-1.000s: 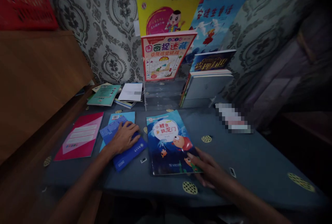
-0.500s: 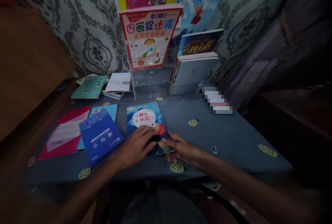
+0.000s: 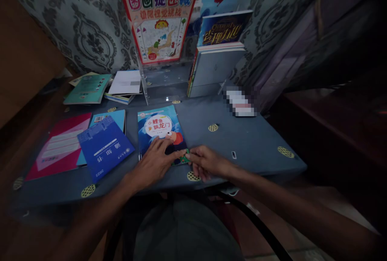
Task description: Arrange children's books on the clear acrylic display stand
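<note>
The picture book (image 3: pixel 159 120) lies flat near the front of the table (image 3: pixel 250 144), right between the two arms. It is thin and made of paper, with a smooth blue cover that has a white round patch and an orange fish. A dull blue-grey cloth with yellow dotted shapes covers the table. To the left, a blue booklet (image 3: pixel 105 148) sits crooked over a light blue book (image 3: pixel 121 117), and a pink book (image 3: pixel 60 144) lies beside them. At the back stands a see-through rack (image 3: pixel 166 79) — hard and shiny — with a red-edged book (image 3: pixel 161 15) upright in it.

The left hand (image 3: pixel 157 156) rests palm down on the cover, fingers spread, its thumb reaching toward the near right corner. The right hand (image 3: pixel 204 160) pinches that corner between thumb and bent fingers — the two hands are very close there. Both arms stretch forward from the person's body.
</note>
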A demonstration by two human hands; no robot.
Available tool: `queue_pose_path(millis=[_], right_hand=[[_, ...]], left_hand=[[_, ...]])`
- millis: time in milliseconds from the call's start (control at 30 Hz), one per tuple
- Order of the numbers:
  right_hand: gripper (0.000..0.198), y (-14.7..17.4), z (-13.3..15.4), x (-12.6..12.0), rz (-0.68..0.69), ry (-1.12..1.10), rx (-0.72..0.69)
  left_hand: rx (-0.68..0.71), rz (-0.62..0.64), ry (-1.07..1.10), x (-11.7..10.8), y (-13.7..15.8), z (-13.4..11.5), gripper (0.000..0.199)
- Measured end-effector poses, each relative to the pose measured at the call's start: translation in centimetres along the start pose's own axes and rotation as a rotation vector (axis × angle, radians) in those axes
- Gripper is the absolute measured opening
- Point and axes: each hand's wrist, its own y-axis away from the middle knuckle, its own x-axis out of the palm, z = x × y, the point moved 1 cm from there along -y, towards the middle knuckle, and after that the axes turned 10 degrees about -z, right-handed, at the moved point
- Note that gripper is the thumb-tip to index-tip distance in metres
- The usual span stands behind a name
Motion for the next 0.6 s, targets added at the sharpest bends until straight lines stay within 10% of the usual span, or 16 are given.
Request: queue_pose_path(millis=[333, 500, 600], right_hand=[[0.037, 1.0, 0.8, -1.5, 0.055, 0.204, -0.010], [0.036, -0.7, 4.0, -1.8, -0.241, 0.427, -0.564], [0.028, -4.1, 6.3, 0.5, -0.163, 0.513, -0.891]], left_hand=[[-0.014, 0.027, -0.062, 0.3, 0.5, -0.6, 0.059], [-0.043, 0.026, -0.042, 1.1, 0.8, -1.0, 0.059], [-0.060, 0.005, -0.004, 1.4, 0.7, -1.0, 0.055]])
